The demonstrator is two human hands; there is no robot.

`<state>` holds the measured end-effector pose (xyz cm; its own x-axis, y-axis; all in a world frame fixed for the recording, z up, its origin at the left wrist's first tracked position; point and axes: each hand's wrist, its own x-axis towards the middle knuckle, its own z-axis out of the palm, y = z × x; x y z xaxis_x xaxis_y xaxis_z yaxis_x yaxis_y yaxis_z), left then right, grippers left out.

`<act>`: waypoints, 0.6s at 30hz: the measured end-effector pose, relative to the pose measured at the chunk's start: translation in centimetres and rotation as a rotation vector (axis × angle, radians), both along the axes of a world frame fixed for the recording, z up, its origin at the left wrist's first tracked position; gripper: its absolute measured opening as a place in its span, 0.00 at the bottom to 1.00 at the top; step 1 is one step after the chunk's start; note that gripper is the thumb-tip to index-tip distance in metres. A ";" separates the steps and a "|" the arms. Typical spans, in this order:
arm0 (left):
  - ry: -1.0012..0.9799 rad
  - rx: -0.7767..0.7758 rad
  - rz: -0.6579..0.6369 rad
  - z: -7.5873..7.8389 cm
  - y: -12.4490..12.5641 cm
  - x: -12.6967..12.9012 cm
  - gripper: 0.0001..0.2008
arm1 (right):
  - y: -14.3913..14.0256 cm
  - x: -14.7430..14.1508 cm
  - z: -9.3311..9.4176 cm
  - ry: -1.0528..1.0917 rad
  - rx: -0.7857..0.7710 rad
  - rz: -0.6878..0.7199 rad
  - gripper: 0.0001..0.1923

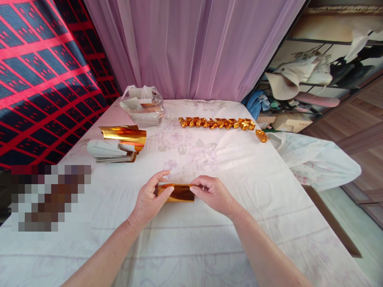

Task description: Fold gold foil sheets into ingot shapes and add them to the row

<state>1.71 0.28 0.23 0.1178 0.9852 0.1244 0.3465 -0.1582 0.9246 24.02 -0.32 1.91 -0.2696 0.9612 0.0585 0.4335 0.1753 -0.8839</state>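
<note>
A folded strip of shiny gold paper [179, 193] lies low over the white flowered cloth on the table [209, 239]. My left hand [149, 201] pinches its left end between thumb and fingers. The strip's right end is gripped at its top edge by my right hand [214, 193]. A row of several finished gold folded pieces [217, 123] runs across the far middle of the table, and one more gold piece [261, 136] sits apart at its right end.
A stack of gold-and-white sheets [118, 145] with the top ones curling lies at the left. Behind it stands a clear plastic bag [143, 105]. A lilac curtain hangs at the back, a cluttered shelf [314, 79] stands at the right, and a patterned red-blue fabric is on the left.
</note>
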 end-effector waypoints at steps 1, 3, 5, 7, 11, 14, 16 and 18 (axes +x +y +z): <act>-0.005 -0.004 -0.001 0.0 0.0 0.0 0.22 | 0.0 0.0 0.0 0.003 -0.002 0.001 0.09; -0.013 -0.011 -0.002 0.0 0.0 0.0 0.22 | 0.0 0.0 0.0 0.006 -0.007 0.000 0.09; -0.017 -0.014 -0.003 0.0 0.0 0.0 0.22 | 0.0 0.0 0.1 0.006 -0.015 -0.004 0.09; -0.020 -0.018 -0.002 0.0 0.0 0.1 0.22 | 0.0 0.0 0.1 0.006 -0.020 -0.007 0.09; -0.025 -0.021 0.002 -0.1 -0.1 0.1 0.23 | 0.0 0.0 0.0 0.009 -0.024 -0.007 0.09; -0.008 -0.019 0.002 0.0 -0.1 0.0 0.22 | 0.0 0.0 0.0 0.006 -0.025 -0.005 0.09; 0.003 -0.015 0.000 0.0 0.0 0.0 0.22 | -0.1 0.1 0.0 0.004 -0.023 -0.002 0.09; 0.005 -0.006 0.001 -0.1 0.0 0.0 0.22 | -0.1 0.1 0.0 0.002 -0.022 -0.001 0.08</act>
<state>1.73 0.26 0.17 0.1177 0.9860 0.1182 0.3511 -0.1527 0.9238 24.13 -0.40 1.90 -0.2681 0.9627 0.0373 0.4324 0.1548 -0.8883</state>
